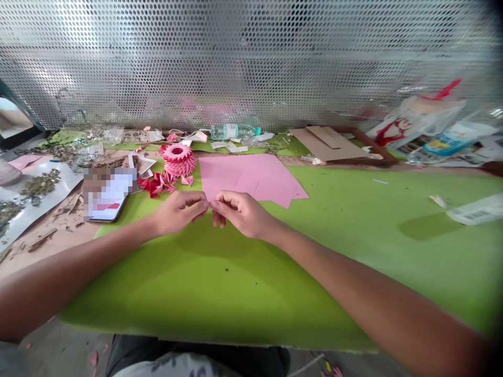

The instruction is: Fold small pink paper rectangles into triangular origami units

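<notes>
My left hand (pixel 181 212) and my right hand (pixel 241 213) meet fingertip to fingertip over the green table covering (pixel 236 293). The fingers of both are pinched together. Whatever lies between them, if anything, is too small or hidden to make out. Just beyond the hands lies a flat pink paper sheet (pixel 243 173) with a notched near edge. To its left stands a round pink folded-paper piece (pixel 179 161) made of many pointed units, with a hole in its top. Loose red and pink folded-paper pieces (pixel 157 184) lie beside it.
A phone (pixel 113 196) lies at the left, near dried plant bits (pixel 41 186). A plastic bottle (pixel 233 131) rests on its side at the back. Cardboard (pixel 326 144) and plastic bags (pixel 420 120) sit at the back right. A perforated metal screen (pixel 236 57) stands behind the table.
</notes>
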Demonstrator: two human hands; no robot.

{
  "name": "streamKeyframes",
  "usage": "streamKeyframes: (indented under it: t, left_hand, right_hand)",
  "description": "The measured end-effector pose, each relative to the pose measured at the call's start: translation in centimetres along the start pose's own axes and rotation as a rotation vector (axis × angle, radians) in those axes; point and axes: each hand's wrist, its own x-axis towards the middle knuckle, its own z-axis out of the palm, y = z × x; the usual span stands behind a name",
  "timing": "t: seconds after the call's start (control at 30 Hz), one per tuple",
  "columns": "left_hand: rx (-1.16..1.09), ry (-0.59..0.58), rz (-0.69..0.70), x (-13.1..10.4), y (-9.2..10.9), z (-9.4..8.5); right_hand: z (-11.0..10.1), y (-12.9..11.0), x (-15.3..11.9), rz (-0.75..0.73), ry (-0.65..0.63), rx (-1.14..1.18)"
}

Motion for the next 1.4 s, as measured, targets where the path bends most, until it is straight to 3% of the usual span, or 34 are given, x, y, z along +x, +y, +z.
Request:
streamKeyframes:
  t: [0.17, 0.3, 0.4, 0.53, 0.67, 0.93, 1.13, 1.23, 1.27, 1.4]
  left_hand:
    - [0.127, 0.053, 0.053, 0.1, 0.0, -0.7]
    - [0.481, 0.239, -0.012, 0.5, -0.9, -2.4]
    - [0.767, 0.323, -0.044, 0.9, -2.2, -3.8]
    - [0.898, 0.404, -0.133, 1.4, -3.7, -4.9]
    - [0.935, 0.461, -0.115, 1.4, -3.9, -4.5]
    - [0.81, 0.299, 0.13, 0.7, -2.2, -2.1]
    - [0.755, 0.247, 0.153, 0.7, -2.2, -1.8]
    - [0.705, 0.249, 0.129, 0.7, -2.4, -1.6]
    - [0.683, 0.25, 0.12, 0.6, -2.4, -1.5]
    - [0.531, 0.22, 0.139, 0.5, -2.1, -0.6]
  right_hand:
    - [-0.7, 0.5, 0.4, 0.002, -0.002, -0.053]
    - [-3.5, 1.1, 1.1, 0.018, 0.296, -0.545]
    - [-6.0, 1.5, 1.5, 0.168, 0.399, -0.827]
    - [-8.2, 2.5, 1.5, 0.357, 0.285, -1.016]
    - [-9.0, 3.6, 1.4, 0.413, 0.216, -1.065]
    - [-9.4, 4.7, 1.6, 0.41, 0.28, -0.936]
    - [-9.0, 4.4, 1.7, 0.365, 0.327, -0.802]
    - [-7.9, 3.6, 2.0, 0.272, 0.392, -0.621]
    - [-7.2, 3.3, 2.0, 0.231, 0.386, -0.518]
    - [-4.1, 1.6, 1.7, 0.163, 0.117, -0.142]
